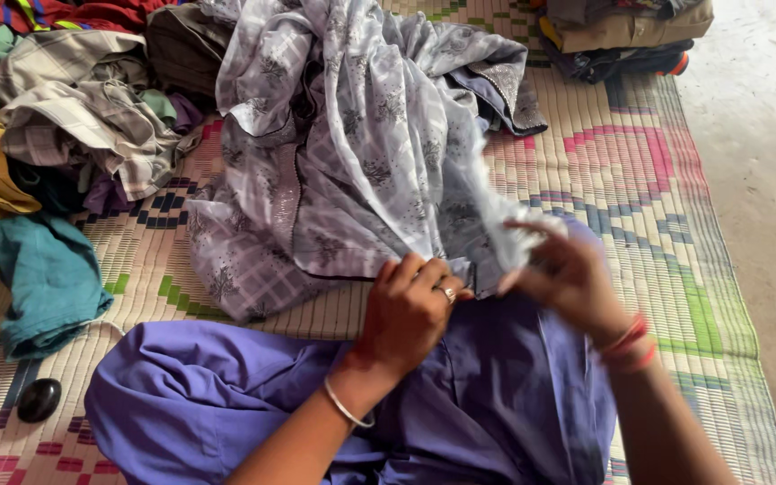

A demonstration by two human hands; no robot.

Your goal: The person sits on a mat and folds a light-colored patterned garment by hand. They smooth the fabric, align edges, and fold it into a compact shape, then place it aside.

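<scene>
A large grey-lilac patterned garment (352,144) lies bunched on a woven mat (621,171) in front of me. My left hand (410,310), with a ring and a thin bangle, grips the garment's near edge by a dark seam. My right hand (568,274), wearing red bangles, is blurred and pinches a thin, light part of the same cloth just to the right. Both hands are over my lap, which is covered by purple clothing (253,395).
A heap of mixed clothes (74,99) in checks, yellow and teal lies at the left. Folded clothes (626,31) are stacked at the top right. A small black oval object (39,399) rests on the mat at the lower left. Bare concrete floor (765,180) runs along the right.
</scene>
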